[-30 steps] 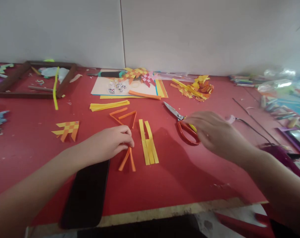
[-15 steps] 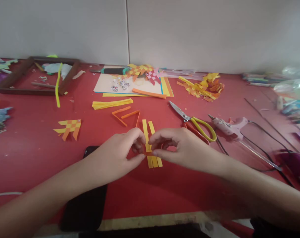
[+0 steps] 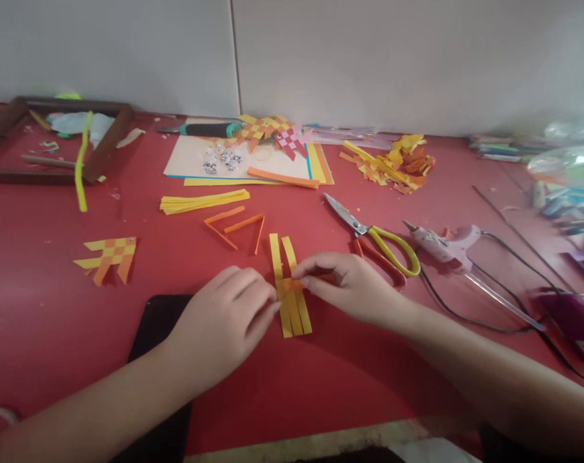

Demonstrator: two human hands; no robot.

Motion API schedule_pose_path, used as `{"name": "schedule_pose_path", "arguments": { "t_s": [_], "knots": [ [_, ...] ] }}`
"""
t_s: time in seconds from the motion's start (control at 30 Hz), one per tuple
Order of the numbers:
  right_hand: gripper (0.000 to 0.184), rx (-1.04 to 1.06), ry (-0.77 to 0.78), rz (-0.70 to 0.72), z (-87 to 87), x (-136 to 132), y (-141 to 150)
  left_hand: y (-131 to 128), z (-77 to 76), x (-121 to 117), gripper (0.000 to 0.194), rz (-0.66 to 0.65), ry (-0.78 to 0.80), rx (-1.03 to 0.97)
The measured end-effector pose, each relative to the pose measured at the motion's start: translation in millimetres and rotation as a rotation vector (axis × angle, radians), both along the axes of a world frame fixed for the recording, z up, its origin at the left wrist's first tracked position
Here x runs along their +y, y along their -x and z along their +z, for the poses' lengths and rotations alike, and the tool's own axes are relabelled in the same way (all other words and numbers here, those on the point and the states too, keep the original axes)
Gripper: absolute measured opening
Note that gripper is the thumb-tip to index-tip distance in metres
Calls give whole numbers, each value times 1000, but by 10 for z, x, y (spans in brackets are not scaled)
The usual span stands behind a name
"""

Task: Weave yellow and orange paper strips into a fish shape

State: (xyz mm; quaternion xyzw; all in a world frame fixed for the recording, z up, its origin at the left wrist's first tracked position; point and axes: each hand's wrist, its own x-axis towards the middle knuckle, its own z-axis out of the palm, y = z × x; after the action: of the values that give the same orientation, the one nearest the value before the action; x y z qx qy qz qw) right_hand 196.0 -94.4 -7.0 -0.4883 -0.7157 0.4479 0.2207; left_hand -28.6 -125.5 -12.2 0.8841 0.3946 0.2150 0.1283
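Observation:
Several yellow paper strips lie side by side on the red table, their far ends fanned apart. An orange paper strip crosses them, pinched between the thumb and fingers of my right hand. From the left side, my left hand has thumb and fingertips closed at the edge of the yellow strips. Just beyond lie folded orange strips and a stack of yellow strips. A woven yellow-and-orange paper fish rests to the left.
Scissors and a pink glue gun with its cable are on the right. Under my left forearm is a black phone. Paper sheets, paper scraps and a brown wooden frame sit toward the wall.
My right hand has moved the orange strip slightly farther up the yellow strips. My left hand has drawn back left from the orange strip to their edge. The view has shifted slightly.

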Motion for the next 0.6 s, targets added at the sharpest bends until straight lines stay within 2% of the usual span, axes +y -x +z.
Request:
{"name": "schedule_pose_path", "arguments": {
  "t_s": [0.07,0.23,0.43,0.6],
  "knots": [
    [19,-16,-5,-1,-4,8,-14,-3,-13,-40,17,-108,-174,58],
    [22,-36,-25,-4,11,22,-12,-34,-16,-87,21,-109,-340,76],
    [22,-35,-69,35,12,11,-2,-37,-39,-77,31,-112,-313,99],
    [25,-36,-94,64,-16,14,-6,-36,-76,-94,30,-124,-285,89]
  ]
}}
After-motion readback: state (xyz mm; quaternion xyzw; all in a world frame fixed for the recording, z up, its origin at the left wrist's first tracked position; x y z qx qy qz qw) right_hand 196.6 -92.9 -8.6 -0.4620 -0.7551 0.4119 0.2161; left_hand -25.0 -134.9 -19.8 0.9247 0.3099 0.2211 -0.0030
